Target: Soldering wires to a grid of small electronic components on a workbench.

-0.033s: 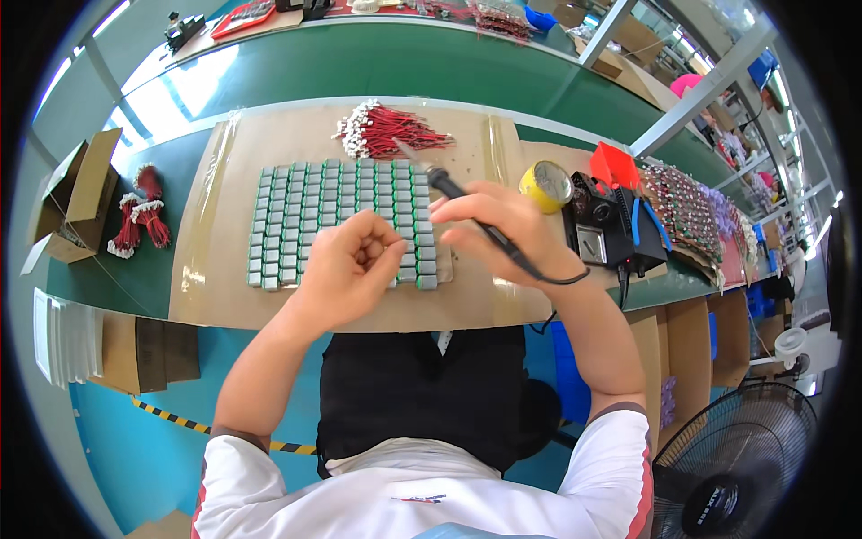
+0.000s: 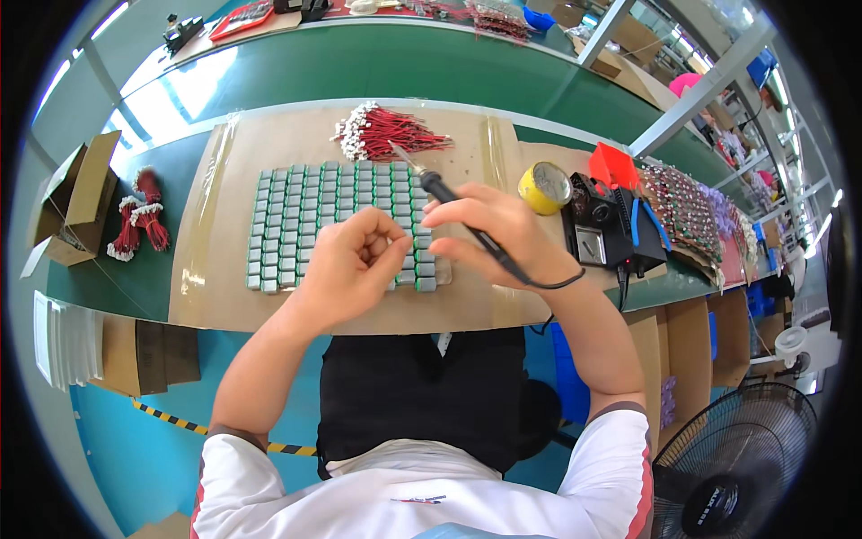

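Observation:
My right hand (image 2: 507,235) holds a soldering iron (image 2: 489,244) with a black handle. The iron's metal tip points up and left, toward a heap of red wires with white connectors (image 2: 382,131). Thumb and index finger of that hand reach out to the left, a little apart. My left hand (image 2: 355,265) is closed in a pinch, knuckles up; whatever its fingertips hold, if anything, is hidden. Both hands are over the right part of a block of grey, green-edged rectangular pieces (image 2: 310,216), set in rows on a brown cardboard sheet (image 2: 215,260).
To the right are a yellow roll (image 2: 545,187), a black soldering station (image 2: 620,235), a red bin (image 2: 614,165) and blue-handled pliers (image 2: 637,225). Bundled red wires (image 2: 144,220) and an open carton (image 2: 85,193) are on the left. A fan (image 2: 736,458) stands at lower right.
My right hand and the soldering iron have moved slightly left, the tip a little lower. My left hand has shifted very slightly; its pinch is unchanged.

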`<state>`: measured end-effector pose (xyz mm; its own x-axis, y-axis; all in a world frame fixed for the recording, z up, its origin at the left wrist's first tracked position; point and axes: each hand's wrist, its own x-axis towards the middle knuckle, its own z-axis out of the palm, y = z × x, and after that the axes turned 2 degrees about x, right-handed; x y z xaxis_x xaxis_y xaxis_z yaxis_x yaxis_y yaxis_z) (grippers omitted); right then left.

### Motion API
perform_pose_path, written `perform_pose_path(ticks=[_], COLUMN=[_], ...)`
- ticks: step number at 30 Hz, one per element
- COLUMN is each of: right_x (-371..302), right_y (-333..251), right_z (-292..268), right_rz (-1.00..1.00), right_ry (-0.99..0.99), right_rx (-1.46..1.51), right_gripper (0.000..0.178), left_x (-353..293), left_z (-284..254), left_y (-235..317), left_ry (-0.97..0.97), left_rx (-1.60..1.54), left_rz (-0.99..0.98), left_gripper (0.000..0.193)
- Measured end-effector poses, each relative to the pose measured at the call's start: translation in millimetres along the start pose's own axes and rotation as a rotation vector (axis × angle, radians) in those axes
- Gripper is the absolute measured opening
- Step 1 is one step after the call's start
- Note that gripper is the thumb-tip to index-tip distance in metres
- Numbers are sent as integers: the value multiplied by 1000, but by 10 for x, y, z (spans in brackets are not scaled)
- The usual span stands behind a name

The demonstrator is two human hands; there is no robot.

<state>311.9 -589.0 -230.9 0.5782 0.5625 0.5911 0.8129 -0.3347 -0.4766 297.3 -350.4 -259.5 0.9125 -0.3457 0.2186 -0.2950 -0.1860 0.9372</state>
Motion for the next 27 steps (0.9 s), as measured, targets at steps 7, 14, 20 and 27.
perform_pose_path(ticks=[7, 14, 20, 27], right_x=[23, 99, 150, 13], right_y=[199, 231, 720, 1221], right_z=[36, -179, -285, 11], right_rz=[-42, -27, 109, 562], right_ry=[26, -120, 119, 443], right_rx=[-60, -177, 17, 741], right_gripper=[18, 16, 28, 46], left_x=[303, 537, 940, 1195], left_z=[-9, -139, -386, -345], left_y=[39, 64, -100, -332], left_ry=[-81, -213, 75, 224], left_rx=[77, 89, 132, 301], left_rz=[11, -46, -93, -110], left_gripper=[11, 11, 14, 20])
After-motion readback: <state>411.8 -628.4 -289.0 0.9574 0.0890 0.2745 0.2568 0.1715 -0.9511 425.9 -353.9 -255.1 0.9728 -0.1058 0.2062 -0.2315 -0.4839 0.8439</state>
